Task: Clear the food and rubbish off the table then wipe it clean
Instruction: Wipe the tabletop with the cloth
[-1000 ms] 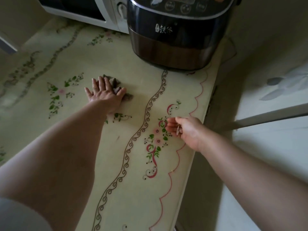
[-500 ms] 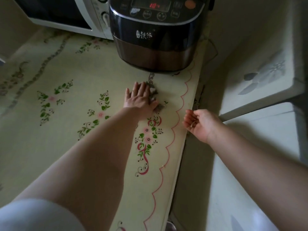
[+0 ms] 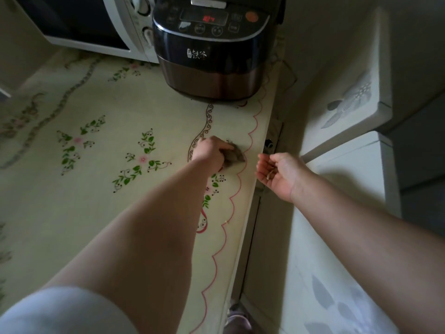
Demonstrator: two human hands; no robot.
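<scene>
The left hand [image 3: 212,153] presses a dark cloth [image 3: 233,156] onto the table [image 3: 108,194], fingers closed over it, in front of the rice cooker [image 3: 214,49] and near the table's scalloped edge. The right hand [image 3: 279,173] hangs just past that edge, palm up and loosely cupped, holding small crumbs [image 3: 271,174]. A microwave [image 3: 96,22] stands left of the cooker.

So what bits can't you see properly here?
- Crumpled grey-brown cloth: mostly hidden under the left hand, head view.
- Small scraps in the cupped right hand: too small to identify.
- White microwave: cut off by the top edge.
- Black rice cooker: red display digits too blurred to read.
</scene>
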